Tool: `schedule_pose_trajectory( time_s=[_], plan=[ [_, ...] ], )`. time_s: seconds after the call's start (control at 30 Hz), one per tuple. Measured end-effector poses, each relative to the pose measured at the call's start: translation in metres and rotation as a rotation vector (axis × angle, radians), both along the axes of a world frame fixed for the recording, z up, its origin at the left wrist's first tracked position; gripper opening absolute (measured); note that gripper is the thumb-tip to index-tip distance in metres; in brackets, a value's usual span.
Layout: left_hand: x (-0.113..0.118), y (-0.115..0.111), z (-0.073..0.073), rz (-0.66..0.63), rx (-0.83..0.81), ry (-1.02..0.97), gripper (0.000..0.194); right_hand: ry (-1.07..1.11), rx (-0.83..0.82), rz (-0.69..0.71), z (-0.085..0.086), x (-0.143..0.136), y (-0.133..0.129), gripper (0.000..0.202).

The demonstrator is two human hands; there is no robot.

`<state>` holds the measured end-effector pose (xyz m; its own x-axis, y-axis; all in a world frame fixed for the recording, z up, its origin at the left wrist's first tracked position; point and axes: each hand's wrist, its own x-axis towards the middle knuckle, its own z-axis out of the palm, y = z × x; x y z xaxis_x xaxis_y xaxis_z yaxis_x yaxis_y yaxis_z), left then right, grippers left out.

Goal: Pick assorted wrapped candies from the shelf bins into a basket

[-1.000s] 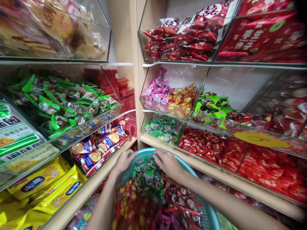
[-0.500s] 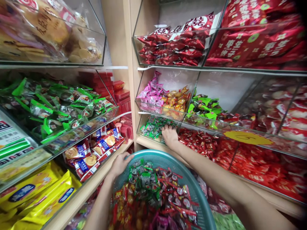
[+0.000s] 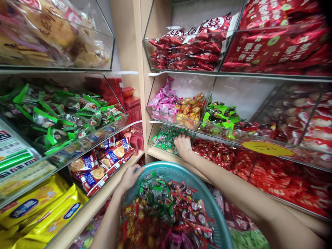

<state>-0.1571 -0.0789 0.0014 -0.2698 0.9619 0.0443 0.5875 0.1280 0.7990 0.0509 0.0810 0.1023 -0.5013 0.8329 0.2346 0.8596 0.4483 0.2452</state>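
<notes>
My left hand is closed over the rim of a round teal plastic basket, thumb lying along its edge. Inside lies a mix of wrapped candies: green-wrapped ones at the back, red-tipped dark ones to the right, golden ones to the left and purple ones in front. Beyond the basket, my right hand reaches into a low clear bin of small green-wrapped candies. Its fingers curl down among these candies at the bin's right side, and the fingertips are hidden.
Clear bins rise on both sides of a wooden corner post. Right of my hand lie red-wrapped candies behind a yellow price tag. A clear bin front with pink and golden candies overhangs my right hand. Left are yellow packets.
My right hand has shifted very slightly to the left and up within the green candies. My left hand and the basket stay in place.
</notes>
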Motion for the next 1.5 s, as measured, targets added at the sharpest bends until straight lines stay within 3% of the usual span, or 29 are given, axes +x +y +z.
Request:
schedule_pose_trajectory(
  time_s=[0.17, 0.27, 0.37, 0.5, 0.6, 0.7, 0.87, 1.0, 1.17, 1.5],
  plan=[
    [0.000, 0.000, -0.002, 0.011, -0.003, 0.011, 0.044, 0.063, -0.001, 0.104, 0.021, 0.005, -0.027, 0.028],
    [-0.001, 0.000, -0.004, 0.041, 0.015, -0.002, 0.044, 0.242, -0.120, 0.220, 0.024, 0.016, -0.035, 0.021],
    [-0.001, 0.000, -0.004, 0.053, 0.030, -0.018, 0.044, 0.628, -0.451, 0.345, 0.016, 0.028, -0.037, 0.024],
    [0.001, 0.000, -0.003, 0.052, 0.025, -0.033, 0.044, 1.128, -0.992, 0.343, 0.004, 0.038, -0.046, 0.035],
    [0.002, 0.000, -0.001, 0.046, 0.022, -0.045, 0.044, 1.286, -1.239, 0.268, -0.001, 0.043, -0.057, 0.043],
    [0.002, 0.000, 0.001, 0.034, 0.021, -0.032, 0.044, 1.292, -1.331, 0.231, -0.011, 0.047, -0.066, 0.043],
    [0.001, 0.000, 0.002, 0.000, 0.017, -0.007, 0.043, 1.137, -1.273, 0.265, -0.050, 0.051, -0.071, 0.043],
    [0.001, 0.000, -0.001, -0.009, 0.017, 0.012, 0.043, 0.978, -1.068, 0.329, -0.076, 0.054, -0.075, 0.031],
    [0.001, 0.000, -0.001, -0.003, 0.016, 0.038, 0.044, 0.731, -0.789, 0.310, -0.083, 0.056, -0.078, 0.014],
    [0.002, -0.001, 0.002, 0.030, 0.032, -0.015, 0.043, 0.553, -0.727, 0.244, -0.099, 0.034, -0.086, 0.018]
  ],
)
